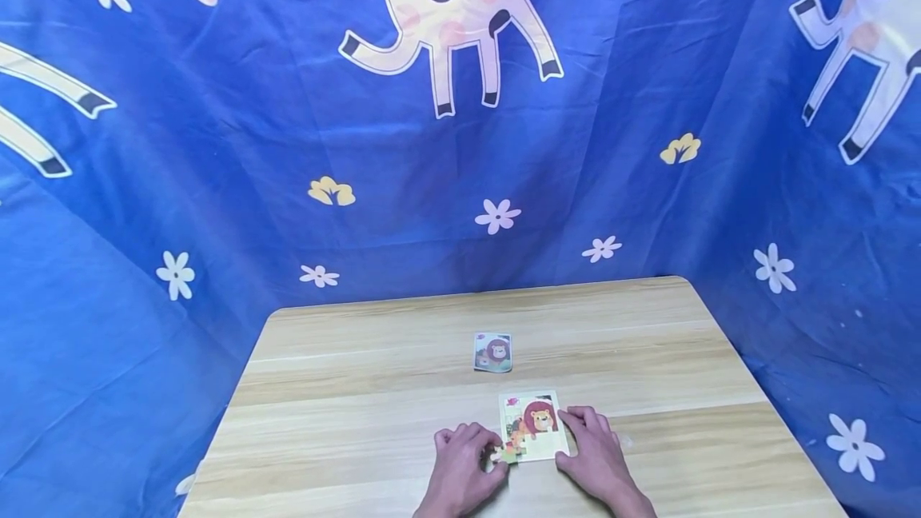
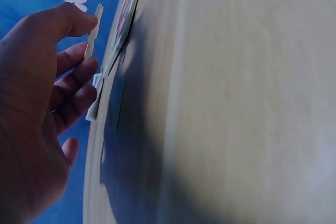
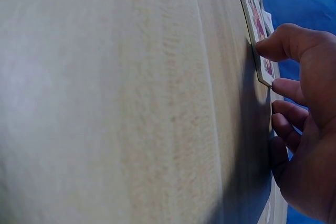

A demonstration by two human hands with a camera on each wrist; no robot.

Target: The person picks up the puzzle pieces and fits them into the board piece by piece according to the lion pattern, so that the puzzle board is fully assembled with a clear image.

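A small jigsaw puzzle board with a pale frame lies near the table's front, its lion picture partly filled in and its lower right bare. My left hand pinches a puzzle piece between thumb and fingers at the board's lower left corner. In the left wrist view this piece is seen edge-on, held off the table. My right hand grips the board's right side, thumb and forefinger spread along the edge. The right wrist view shows the board against the thumb.
Beyond the board lies a small picture card with a similar lion design. The wooden table has rounded back corners. Blue cloth printed with animals and flowers hangs behind and along both sides.
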